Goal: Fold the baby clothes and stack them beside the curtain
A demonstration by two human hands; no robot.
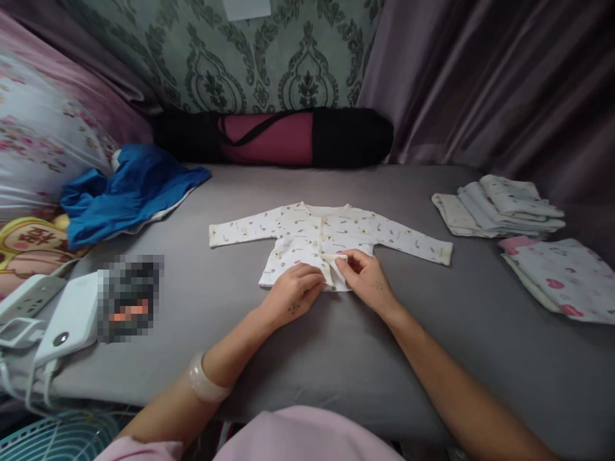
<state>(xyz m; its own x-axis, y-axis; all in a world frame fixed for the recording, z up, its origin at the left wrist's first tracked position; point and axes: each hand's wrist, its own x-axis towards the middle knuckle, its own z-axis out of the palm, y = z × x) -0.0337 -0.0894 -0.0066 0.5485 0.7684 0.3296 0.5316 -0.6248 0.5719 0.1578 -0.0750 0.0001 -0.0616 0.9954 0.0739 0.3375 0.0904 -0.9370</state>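
Note:
A small white baby shirt [298, 237] with a scattered print lies spread out on the grey sheet, both sleeves stretched to the sides. My right hand [368, 275] pinches the edge of its front flap near the hem, thumb and forefinger closed on the cloth. My left hand [298, 291] rests on the lower front beside that flap, its fingers curled and close together against the fabric. What lies under the left fingertips is hidden.
Folded baby clothes [500, 208] and a heart-print folded garment [562, 278] lie at the right. A blue cloth [139, 186], a white power bank [72, 317] and a power strip [31, 298] are at the left. Behind stretches a black and maroon bag [269, 139].

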